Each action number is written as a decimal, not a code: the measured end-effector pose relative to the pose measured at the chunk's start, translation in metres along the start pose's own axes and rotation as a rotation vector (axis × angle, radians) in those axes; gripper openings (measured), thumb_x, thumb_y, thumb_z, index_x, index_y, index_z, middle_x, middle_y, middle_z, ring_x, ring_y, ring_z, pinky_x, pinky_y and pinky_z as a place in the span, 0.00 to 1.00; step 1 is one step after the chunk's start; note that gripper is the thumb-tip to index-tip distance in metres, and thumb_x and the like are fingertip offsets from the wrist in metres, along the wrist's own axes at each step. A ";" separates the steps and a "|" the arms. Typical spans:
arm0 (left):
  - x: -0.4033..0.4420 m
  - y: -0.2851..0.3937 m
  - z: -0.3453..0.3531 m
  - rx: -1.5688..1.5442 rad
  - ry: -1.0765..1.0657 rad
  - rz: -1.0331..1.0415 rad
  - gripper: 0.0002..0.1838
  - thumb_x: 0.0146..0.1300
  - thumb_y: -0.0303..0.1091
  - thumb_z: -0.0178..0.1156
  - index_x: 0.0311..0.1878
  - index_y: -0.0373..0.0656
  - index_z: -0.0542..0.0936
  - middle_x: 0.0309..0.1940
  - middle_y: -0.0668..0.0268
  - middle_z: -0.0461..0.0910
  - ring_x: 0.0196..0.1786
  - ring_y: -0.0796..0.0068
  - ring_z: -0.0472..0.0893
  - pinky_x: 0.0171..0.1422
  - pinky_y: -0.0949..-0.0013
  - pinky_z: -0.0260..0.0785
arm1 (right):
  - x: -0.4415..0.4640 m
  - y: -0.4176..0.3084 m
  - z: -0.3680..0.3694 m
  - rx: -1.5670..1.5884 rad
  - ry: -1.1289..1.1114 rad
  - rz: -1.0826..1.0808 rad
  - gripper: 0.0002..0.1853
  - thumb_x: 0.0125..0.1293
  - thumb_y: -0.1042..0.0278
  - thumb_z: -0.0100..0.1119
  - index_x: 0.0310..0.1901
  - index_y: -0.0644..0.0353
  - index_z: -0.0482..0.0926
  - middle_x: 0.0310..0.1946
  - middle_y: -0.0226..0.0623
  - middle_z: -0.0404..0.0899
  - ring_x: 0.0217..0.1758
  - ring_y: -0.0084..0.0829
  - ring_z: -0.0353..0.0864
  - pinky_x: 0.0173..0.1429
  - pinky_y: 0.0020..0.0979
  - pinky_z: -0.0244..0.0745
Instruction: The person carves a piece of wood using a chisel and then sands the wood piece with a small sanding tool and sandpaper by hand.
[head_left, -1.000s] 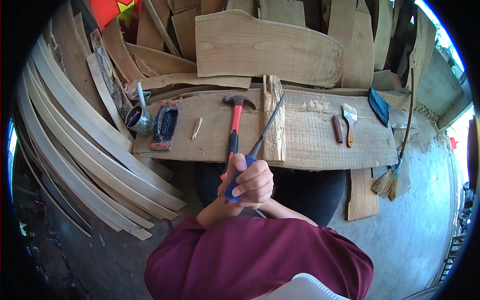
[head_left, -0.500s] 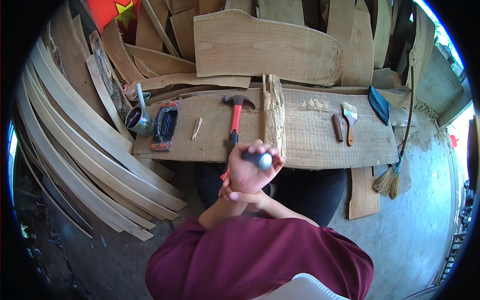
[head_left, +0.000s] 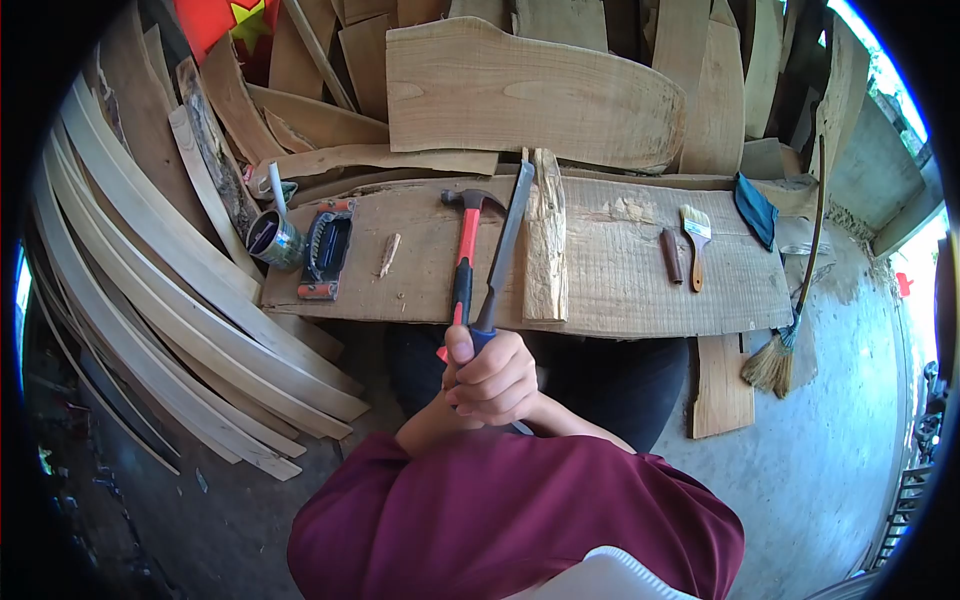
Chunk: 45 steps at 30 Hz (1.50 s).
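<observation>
Chisel (head_left: 510,225) is pointing its long steel blade up and away from the body, in front of the plank table (head_left: 420,290) as seen from above, with the hammer (head_left: 467,240) lying to its left and a rough wood strip (head_left: 545,250) lying to its right; the left hand (head_left: 497,380) is holding it, the grip closing fully around the blue handle (head_left: 482,338), fingers wrapping over it and the thumb (head_left: 459,344) pressing near its top; the right hand is hiding mostly behind or under the left, so I am not able to tell how far its fingers are closing or what they are holding; the tool is probably weighing moderately, its stiff blade putting some pull toward the far end, so the handle is offering the safest hold, while the flat tip and edges are likely calling for care; the handle is looking smooth and could be turning in a loose or sweaty palm, though nothing about the tool is suggesting fragility; farther left, a can (head_left: 288,250) is standing open beside the sanding block (head_left: 326,250), something dark is sitting inside, too shadowed for naming, and a pale stick (head_left: 278,190) is rising at its mouth, seemingly leaning out from within.
</observation>
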<state>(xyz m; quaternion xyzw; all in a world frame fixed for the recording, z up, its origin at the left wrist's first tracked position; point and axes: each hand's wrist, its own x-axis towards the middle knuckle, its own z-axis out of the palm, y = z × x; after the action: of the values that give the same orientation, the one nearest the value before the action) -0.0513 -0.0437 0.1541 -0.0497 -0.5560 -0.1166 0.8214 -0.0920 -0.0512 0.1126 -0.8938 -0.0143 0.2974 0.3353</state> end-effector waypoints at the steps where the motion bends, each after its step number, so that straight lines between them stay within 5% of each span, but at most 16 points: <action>1: 0.003 -0.002 -0.002 0.001 0.000 0.000 0.14 0.56 0.37 0.51 0.17 0.40 0.72 0.14 0.65 0.77 0.15 0.77 0.76 0.25 0.77 0.71 | 0.001 0.001 -0.001 0.034 -0.085 0.016 0.18 0.52 0.47 0.46 0.16 0.39 0.50 0.05 0.11 0.40 0.00 0.15 0.46 0.07 0.21 0.47; 2: 0.006 -0.006 -0.005 -0.020 -0.085 0.026 0.14 0.55 0.36 0.51 0.17 0.40 0.72 0.15 0.65 0.77 0.16 0.77 0.76 0.25 0.77 0.71 | 0.004 0.003 -0.013 0.205 -0.271 -0.027 0.24 0.51 0.48 0.55 0.08 0.57 0.67 0.08 0.35 0.71 0.07 0.22 0.69 0.11 0.26 0.67; 3: 0.009 -0.009 -0.008 -0.041 -0.171 0.051 0.14 0.55 0.36 0.52 0.18 0.40 0.73 0.15 0.65 0.77 0.16 0.77 0.77 0.25 0.77 0.71 | 0.009 0.007 -0.018 0.206 -0.272 -0.027 0.24 0.51 0.48 0.55 0.08 0.57 0.67 0.08 0.35 0.71 0.07 0.22 0.69 0.11 0.26 0.67; 9: 0.019 -0.007 -0.017 -0.027 -0.590 0.023 0.13 0.54 0.37 0.53 0.21 0.37 0.76 0.21 0.62 0.79 0.20 0.77 0.78 0.29 0.77 0.73 | 0.048 0.022 -0.036 0.559 -1.364 0.222 0.12 0.57 0.61 0.61 0.27 0.63 0.79 0.26 0.34 0.76 0.20 0.24 0.76 0.20 0.28 0.73; 10: 0.004 -0.007 -0.018 -0.063 -0.625 0.026 0.12 0.53 0.36 0.54 0.21 0.38 0.76 0.20 0.63 0.79 0.20 0.76 0.78 0.31 0.75 0.75 | 0.050 0.025 -0.048 0.640 -1.541 -0.061 0.08 0.58 0.67 0.61 0.35 0.63 0.78 0.30 0.33 0.75 0.29 0.22 0.77 0.30 0.27 0.76; 17: -0.010 0.007 -0.005 0.104 -0.656 -0.285 0.16 0.57 0.39 0.55 0.19 0.47 0.62 0.13 0.70 0.66 0.15 0.69 0.69 0.26 0.68 0.63 | 0.059 0.048 -0.030 0.707 -1.312 -0.635 0.16 0.53 0.65 0.67 0.40 0.60 0.74 0.32 0.31 0.75 0.40 0.18 0.73 0.47 0.24 0.70; 19: -0.013 0.002 0.002 0.099 -0.632 -0.343 0.17 0.56 0.38 0.56 0.18 0.46 0.62 0.12 0.68 0.64 0.12 0.66 0.67 0.17 0.65 0.56 | 0.064 0.045 -0.026 0.658 -1.238 -1.089 0.21 0.45 0.61 0.72 0.38 0.60 0.73 0.33 0.31 0.76 0.39 0.21 0.74 0.46 0.26 0.70; 29: -0.014 -0.003 0.007 0.000 -0.724 -0.414 0.06 0.58 0.33 0.55 0.25 0.47 0.74 0.14 0.71 0.69 0.14 0.67 0.70 0.19 0.65 0.60 | 0.060 0.039 -0.035 0.640 -1.252 -1.197 0.24 0.41 0.61 0.73 0.38 0.61 0.73 0.34 0.33 0.75 0.39 0.23 0.74 0.47 0.27 0.70; 33: -0.018 0.004 0.006 0.071 -0.676 -0.443 0.17 0.58 0.37 0.56 0.19 0.46 0.63 0.12 0.66 0.65 0.14 0.65 0.70 0.20 0.64 0.60 | 0.066 0.039 -0.031 0.645 -1.314 -1.187 0.23 0.42 0.62 0.72 0.39 0.60 0.73 0.35 0.32 0.75 0.41 0.22 0.73 0.49 0.27 0.69; 37: -0.021 0.013 0.002 0.104 -0.547 -0.263 0.17 0.60 0.36 0.55 0.18 0.45 0.64 0.12 0.68 0.61 0.12 0.69 0.64 0.21 0.68 0.59 | 0.071 0.041 -0.025 0.646 -1.290 -1.102 0.24 0.48 0.64 0.70 0.46 0.59 0.72 0.38 0.32 0.75 0.47 0.21 0.73 0.55 0.27 0.68; 39: -0.033 0.019 0.003 0.158 -0.293 -0.102 0.12 0.60 0.33 0.53 0.23 0.40 0.71 0.12 0.71 0.63 0.13 0.72 0.67 0.22 0.69 0.62 | 0.075 0.047 -0.016 0.532 -1.302 -0.715 0.16 0.56 0.58 0.61 0.43 0.57 0.76 0.40 0.28 0.78 0.42 0.24 0.80 0.42 0.23 0.75; 40: -0.042 0.024 0.004 0.183 -0.166 -0.021 0.10 0.60 0.32 0.53 0.25 0.38 0.75 0.12 0.73 0.64 0.13 0.73 0.69 0.22 0.70 0.64 | 0.081 0.045 -0.029 0.331 -1.072 -1.013 0.33 0.50 0.60 0.74 0.55 0.61 0.69 0.45 0.39 0.79 0.52 0.29 0.78 0.59 0.32 0.70; 41: -0.056 0.030 0.014 0.404 0.123 0.030 0.10 0.65 0.33 0.53 0.29 0.38 0.75 0.12 0.75 0.61 0.13 0.79 0.65 0.24 0.72 0.67 | 0.083 0.044 -0.037 0.247 -1.112 -0.847 0.33 0.49 0.60 0.75 0.55 0.62 0.70 0.47 0.42 0.80 0.52 0.33 0.80 0.58 0.33 0.72; 43: -0.071 0.041 0.044 0.808 0.858 -0.012 0.13 0.71 0.39 0.52 0.32 0.41 0.70 0.13 0.75 0.61 0.14 0.83 0.62 0.24 0.74 0.65 | 0.089 0.038 -0.059 0.237 -0.908 -1.074 0.34 0.47 0.59 0.77 0.55 0.61 0.71 0.45 0.41 0.81 0.52 0.34 0.80 0.58 0.35 0.72; 45: -0.066 0.051 0.051 1.226 1.294 -0.132 0.14 0.72 0.43 0.53 0.38 0.42 0.70 0.14 0.76 0.62 0.15 0.87 0.63 0.23 0.76 0.65 | 0.101 0.040 -0.065 0.247 -0.705 -1.023 0.28 0.51 0.59 0.75 0.49 0.63 0.74 0.41 0.40 0.82 0.48 0.31 0.82 0.56 0.33 0.73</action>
<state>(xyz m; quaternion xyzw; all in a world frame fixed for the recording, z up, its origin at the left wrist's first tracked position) -0.1080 0.0249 0.1148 0.5056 0.0500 0.1488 0.8483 0.0189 -0.0979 0.0745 -0.5771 -0.5148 0.3755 0.5108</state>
